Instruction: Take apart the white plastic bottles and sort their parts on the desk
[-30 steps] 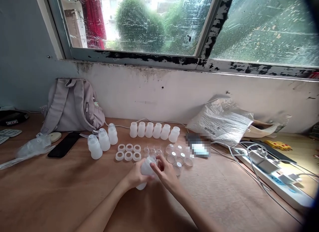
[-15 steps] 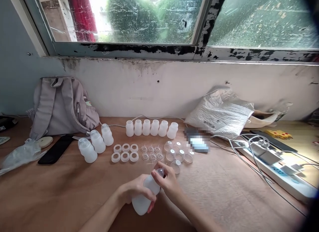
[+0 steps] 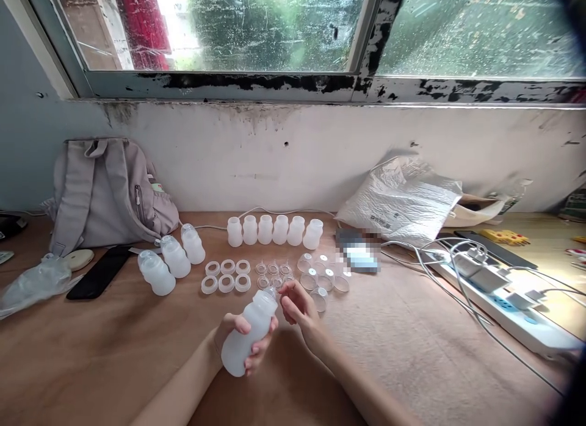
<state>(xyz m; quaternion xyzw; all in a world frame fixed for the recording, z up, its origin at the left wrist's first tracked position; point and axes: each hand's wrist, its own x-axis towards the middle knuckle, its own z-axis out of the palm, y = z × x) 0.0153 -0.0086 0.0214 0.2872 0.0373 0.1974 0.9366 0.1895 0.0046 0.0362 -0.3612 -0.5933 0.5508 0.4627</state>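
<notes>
My left hand is wrapped round a frosted white baby bottle, which is tilted with its top up and to the right. A white collar and a clear teat sit at its top. My right hand is at that top, its fingers curled and the fingertips at the teat; the exact grip is partly hidden. Beyond my hands lie white rings, clear teats and clear dome caps in groups. Several open bottles stand in a row behind them.
Three capped bottles stand at the left, near a black phone, a plastic bag and a backpack. At the right are a silver bubble mailer, a power strip and loose white cables.
My left hand has brought the bottle a little left and turned it more upright. My right hand has shifted slightly up, from round the bottle's top to its tip. The view has shifted slightly.
</notes>
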